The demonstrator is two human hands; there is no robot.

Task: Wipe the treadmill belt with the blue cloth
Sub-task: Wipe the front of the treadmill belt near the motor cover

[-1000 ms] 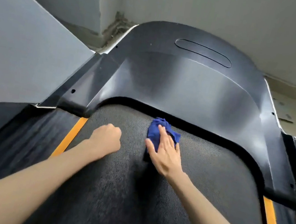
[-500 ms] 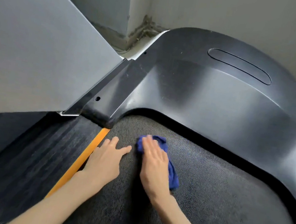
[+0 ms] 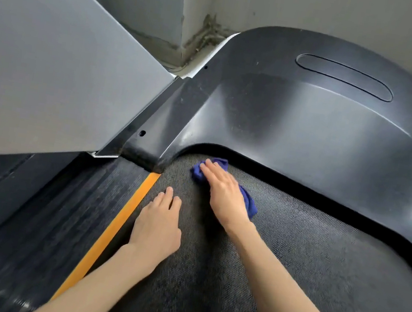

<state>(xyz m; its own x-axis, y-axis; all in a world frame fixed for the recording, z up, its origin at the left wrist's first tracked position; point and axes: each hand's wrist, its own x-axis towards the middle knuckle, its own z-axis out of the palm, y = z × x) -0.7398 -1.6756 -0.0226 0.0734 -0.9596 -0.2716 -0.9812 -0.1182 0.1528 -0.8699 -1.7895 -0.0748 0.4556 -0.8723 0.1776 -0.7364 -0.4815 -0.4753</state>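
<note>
Blue cloth (image 3: 248,203) is being pressed down onto the treadmill belt (image 3: 316,267) by the right hand (image 3: 222,196), whose fingers are being held straight and flat on top, not curled round it. The cloth is being held at the far left part of the belt, just beside the curved edge of the black cover (image 3: 310,134) and near the orange stripe (image 3: 121,226). A flat palm is likely being used so that the push is being spread over the whole cloth and more belt is being rubbed at once. The left hand (image 3: 158,226) is being laid on the bare belt just beside the stripe, fingers out and loose, with nothing being held; it is probably being leaned on, so that the body is being propped up while the far corner is being reached. The cloth is being bunched into a long lump, and its middle is being hidden by the hand. Its long line is being run on a slant, from the far left end by the cover back to the near right end poking out beside the wrist. The far end is being pointed at the gap where the belt is going under the cover, likely because that tight corner is being cleaned.
</note>
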